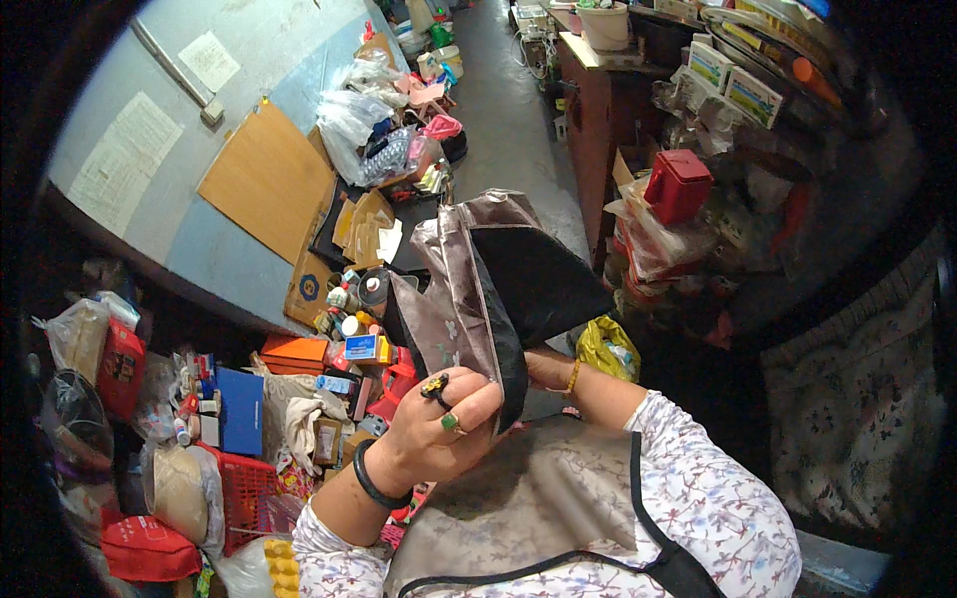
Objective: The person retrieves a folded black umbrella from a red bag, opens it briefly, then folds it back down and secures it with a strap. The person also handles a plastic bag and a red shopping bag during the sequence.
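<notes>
In front of my chest is a shiny grey-brown fabric piece with a small flower motif and a black inner side. It stands up in folds; whether it is a bag or an umbrella canopy I cannot tell. My left hand, wearing two rings and a dark bangle, has its fingers closed on the lower edge of the fabric. Most of my right hand is hidden behind the black side, so its grip does not show. A sheer brown apron with black trim covers my front.
At left lie an orange box, a blue folder, a red plastic basket and several packages. A wooden board leans on the wall. A red container and a yellow plastic bag are at right. A grey floor aisle runs ahead.
</notes>
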Motion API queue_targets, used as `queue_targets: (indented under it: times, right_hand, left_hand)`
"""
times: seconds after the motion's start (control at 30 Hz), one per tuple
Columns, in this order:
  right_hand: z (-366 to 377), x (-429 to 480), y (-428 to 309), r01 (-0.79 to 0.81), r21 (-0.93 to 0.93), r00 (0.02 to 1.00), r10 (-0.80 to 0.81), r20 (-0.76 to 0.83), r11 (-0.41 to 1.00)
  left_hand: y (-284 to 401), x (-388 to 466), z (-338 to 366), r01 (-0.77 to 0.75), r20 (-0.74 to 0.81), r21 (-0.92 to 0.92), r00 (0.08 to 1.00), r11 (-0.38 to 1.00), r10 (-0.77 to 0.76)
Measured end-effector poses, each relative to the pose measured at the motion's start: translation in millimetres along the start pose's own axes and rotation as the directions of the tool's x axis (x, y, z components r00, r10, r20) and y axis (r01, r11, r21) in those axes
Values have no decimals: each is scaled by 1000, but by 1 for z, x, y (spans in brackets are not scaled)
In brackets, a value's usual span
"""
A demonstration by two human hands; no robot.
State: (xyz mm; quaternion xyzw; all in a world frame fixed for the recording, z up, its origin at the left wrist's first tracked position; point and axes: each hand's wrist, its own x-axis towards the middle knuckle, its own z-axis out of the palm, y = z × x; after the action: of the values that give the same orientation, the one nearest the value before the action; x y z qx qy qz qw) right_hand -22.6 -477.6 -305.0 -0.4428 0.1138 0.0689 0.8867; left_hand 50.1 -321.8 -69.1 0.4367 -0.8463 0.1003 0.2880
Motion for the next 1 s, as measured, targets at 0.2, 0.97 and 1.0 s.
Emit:
queue_targets:
  times: [0.2, 0.97, 1.0]
  right_hand:
    - [22, -17, -17, 6, -7, 1000, -7, -25, 1000]
    - [9, -20, -7, -20, -25, 999, 21, 32, 999]
    - [9, -21, -7, -18, -25, 999, 19, 35, 1000]
  left_hand:
    - [-3, 5, 5, 8, 11, 6, 1000, 1000, -8]
    - [-46, 13, -16, 764, 685, -466, 631, 445, -365]
    - [-46, 14, -14, 790, 663, -447, 607, 419, -437]
